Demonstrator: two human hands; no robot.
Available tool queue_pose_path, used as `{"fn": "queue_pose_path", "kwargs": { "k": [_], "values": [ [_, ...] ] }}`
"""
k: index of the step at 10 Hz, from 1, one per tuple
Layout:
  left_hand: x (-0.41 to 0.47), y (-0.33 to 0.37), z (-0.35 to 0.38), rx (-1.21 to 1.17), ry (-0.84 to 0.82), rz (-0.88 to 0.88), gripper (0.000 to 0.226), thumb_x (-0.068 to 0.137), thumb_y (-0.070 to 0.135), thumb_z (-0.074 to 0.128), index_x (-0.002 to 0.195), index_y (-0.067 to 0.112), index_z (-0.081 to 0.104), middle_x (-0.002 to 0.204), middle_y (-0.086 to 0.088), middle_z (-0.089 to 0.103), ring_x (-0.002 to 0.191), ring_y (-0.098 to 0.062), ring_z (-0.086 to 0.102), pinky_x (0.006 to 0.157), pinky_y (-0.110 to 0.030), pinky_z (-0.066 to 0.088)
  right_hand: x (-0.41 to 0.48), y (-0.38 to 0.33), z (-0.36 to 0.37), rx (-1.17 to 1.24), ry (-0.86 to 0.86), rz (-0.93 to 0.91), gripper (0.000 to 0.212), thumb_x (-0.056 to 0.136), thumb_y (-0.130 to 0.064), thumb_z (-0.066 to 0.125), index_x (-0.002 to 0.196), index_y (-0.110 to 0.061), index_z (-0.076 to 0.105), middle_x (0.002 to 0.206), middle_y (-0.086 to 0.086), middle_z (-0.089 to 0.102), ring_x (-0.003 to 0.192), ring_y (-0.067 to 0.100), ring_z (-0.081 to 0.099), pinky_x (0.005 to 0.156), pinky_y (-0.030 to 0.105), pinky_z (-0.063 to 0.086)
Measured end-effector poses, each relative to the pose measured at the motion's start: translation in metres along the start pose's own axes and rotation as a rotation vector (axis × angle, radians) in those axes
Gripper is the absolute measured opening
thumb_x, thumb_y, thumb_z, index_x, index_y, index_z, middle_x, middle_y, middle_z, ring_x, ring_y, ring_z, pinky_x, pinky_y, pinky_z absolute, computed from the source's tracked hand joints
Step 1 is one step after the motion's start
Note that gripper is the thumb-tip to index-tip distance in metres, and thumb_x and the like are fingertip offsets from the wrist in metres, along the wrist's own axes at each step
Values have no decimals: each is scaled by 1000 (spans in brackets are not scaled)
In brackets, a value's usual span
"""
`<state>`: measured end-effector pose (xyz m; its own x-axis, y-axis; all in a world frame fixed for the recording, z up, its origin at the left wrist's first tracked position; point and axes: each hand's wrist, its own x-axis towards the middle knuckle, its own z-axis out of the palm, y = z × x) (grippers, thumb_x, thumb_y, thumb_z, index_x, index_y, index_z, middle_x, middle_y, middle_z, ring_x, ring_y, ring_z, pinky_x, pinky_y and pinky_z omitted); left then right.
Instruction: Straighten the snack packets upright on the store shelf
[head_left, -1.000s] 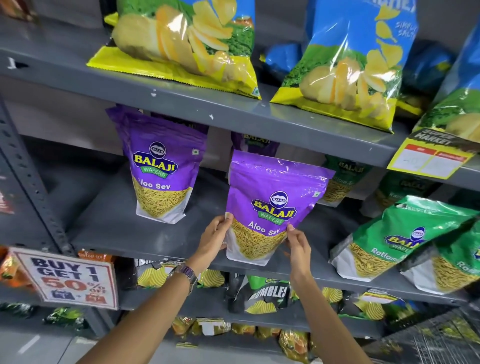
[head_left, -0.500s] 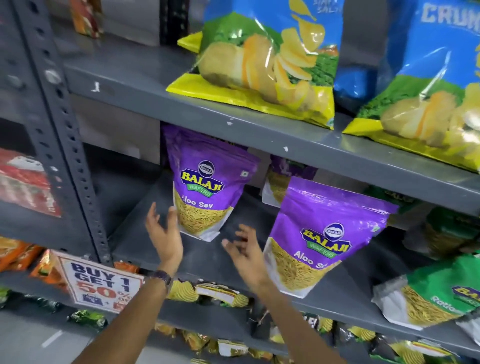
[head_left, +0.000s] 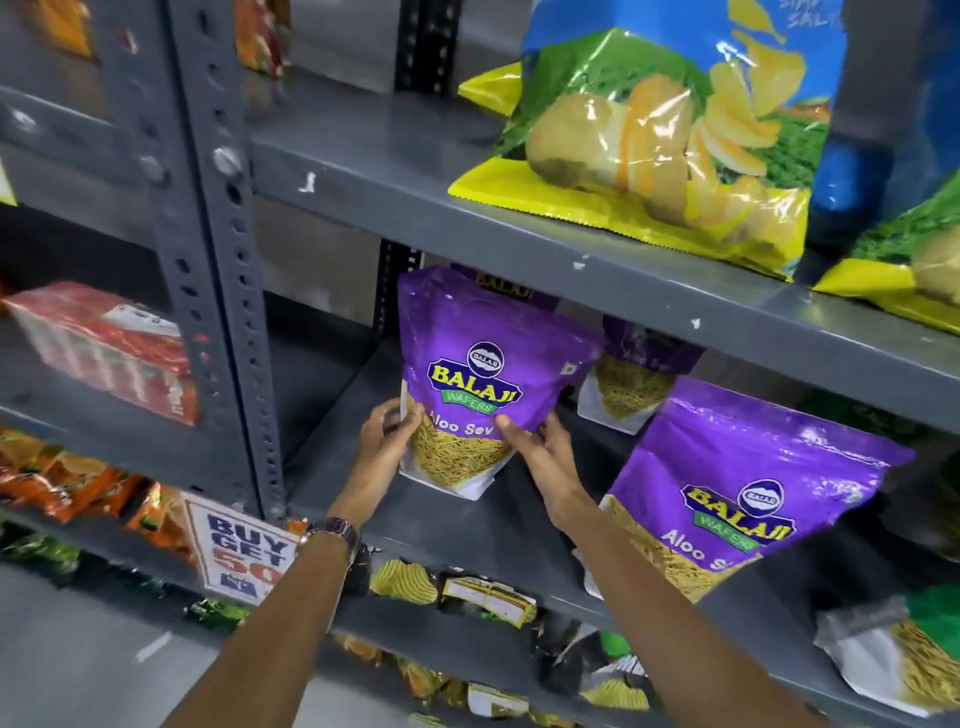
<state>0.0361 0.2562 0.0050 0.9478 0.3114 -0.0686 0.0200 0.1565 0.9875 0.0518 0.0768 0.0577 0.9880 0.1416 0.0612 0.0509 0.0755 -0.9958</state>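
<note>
A purple Aloo Sev packet (head_left: 483, 379) stands on the grey middle shelf (head_left: 467, 525), leaning slightly. My left hand (head_left: 387, 441) grips its lower left edge and my right hand (head_left: 540, 449) holds its lower right corner. A second purple Aloo Sev packet (head_left: 737, 483) stands to the right near the shelf's front edge, untouched. A third purple packet (head_left: 631, 384) sits further back between them, half hidden.
Large chip bags (head_left: 665, 140) lie on the upper shelf. A perforated grey upright (head_left: 218, 260) borders the left side, with a "Buy 1 Get 1" sign (head_left: 244, 551) below. A green packet (head_left: 904, 660) lies at the right. Small packets fill the lower shelf.
Both hands left the right purple packet, moved left across the shelf and closed on the left purple packet. The view shifted left and closer.
</note>
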Motion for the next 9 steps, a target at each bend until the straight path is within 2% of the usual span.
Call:
{"fn": "queue_pose_path", "kwargs": {
  "k": [1,2,3,4,5,6,7,8,9],
  "values": [
    [-11,-8,-14,56,-47,-27,27,88,42,55,111,29,51,118,1,53,93,8,54,76,-22,43,-11,6,0,-3,22,-17,33,84,-1,64,116,-7,56,99,-8,71,83,-3,69,70,11,52],
    [-24,-11,-22,50,-61,-45,32,74,55,59,101,38,53,113,8,56,91,10,59,79,-23,43,-21,12,-1,-25,17,-24,28,83,-6,66,110,-14,60,92,-15,75,86,-3,68,71,13,53],
    [-36,-10,-23,-3,-27,-45,36,65,57,60,95,38,52,105,14,58,78,20,60,68,-16,43,-28,13,-3,-38,-9,-32,27,83,-8,67,108,-17,60,93,-17,75,89,-1,69,70,14,54],
    [-43,-9,-22,-8,-10,-39,31,71,52,61,96,36,53,104,14,59,78,16,61,67,-16,43,-36,15,-3,-54,5,-38,28,83,-10,68,108,-18,60,93,-17,75,90,0,68,71,15,54],
    [-49,-9,-24,-10,-4,-57,39,71,54,60,102,31,53,104,13,59,88,6,60,68,-17,43,-44,18,-2,-72,6,-67,28,82,-13,68,109,-17,59,96,-14,73,91,2,68,72,16,53],
    [-56,-13,-25,-19,12,-22,45,61,61,60,97,35,54,105,12,60,93,3,59,71,-19,45,-49,20,-3,-86,3,-101,28,83,-14,68,109,-18,60,99,-13,72,93,3,68,74,16,53],
    [-61,-11,-23,-36,21,-24,54,62,61,60,105,29,54,107,10,60,104,-8,58,74,-22,45,-51,15,-2,-58,-33,-87,30,84,-10,66,112,-18,57,105,-7,70,95,1,67,74,13,52],
    [-62,-12,-20,-38,110,28,52,74,48,60,120,24,50,116,4,58,112,-16,55,81,-24,45,-57,12,0,-11,17,-73,38,83,-10,68,115,-21,51,111,-5,65,102,9,64,77,15,52],
    [-81,-9,-16,-24,356,288,38,88,23,59,125,19,49,129,-4,53,120,-21,51,96,-29,40,-84,6,-5,-240,236,-266,49,82,-31,70,123,-31,45,124,-12,55,118,5,52,98,22,45]
  ]
}}
